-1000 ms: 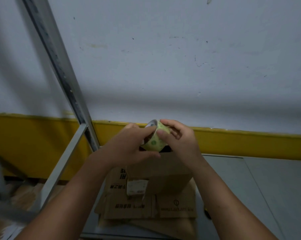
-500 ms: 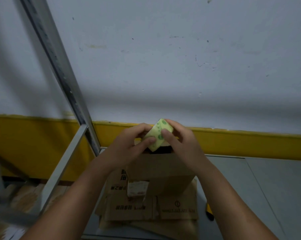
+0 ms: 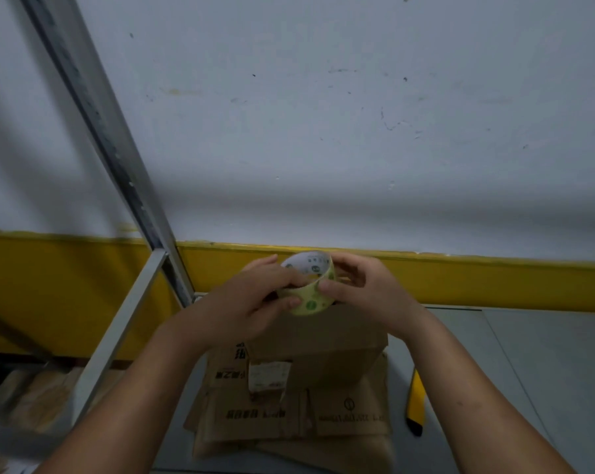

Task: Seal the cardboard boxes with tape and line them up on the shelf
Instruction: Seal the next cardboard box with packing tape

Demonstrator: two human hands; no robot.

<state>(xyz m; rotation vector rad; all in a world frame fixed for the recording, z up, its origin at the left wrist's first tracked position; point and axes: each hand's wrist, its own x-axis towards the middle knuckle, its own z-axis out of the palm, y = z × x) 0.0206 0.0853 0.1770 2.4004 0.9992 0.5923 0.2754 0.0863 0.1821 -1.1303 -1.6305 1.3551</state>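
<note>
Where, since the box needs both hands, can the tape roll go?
Free: the grey shelf right of the yellow knife, up to the yellow wall band. Crowded: the middle, where the box stands on flattened cardboard under the left hand and right hand holding the tape roll; left, the metal rail runs close.

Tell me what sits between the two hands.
The tape roll, pinched by the left hand and right hand, above the cardboard box; the head view shows it.

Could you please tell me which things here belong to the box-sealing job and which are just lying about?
In use: tape roll, gripped by the left hand and right hand; cardboard box beneath; shelf.
Lying about: flattened cardboard, yellow knife.
</note>
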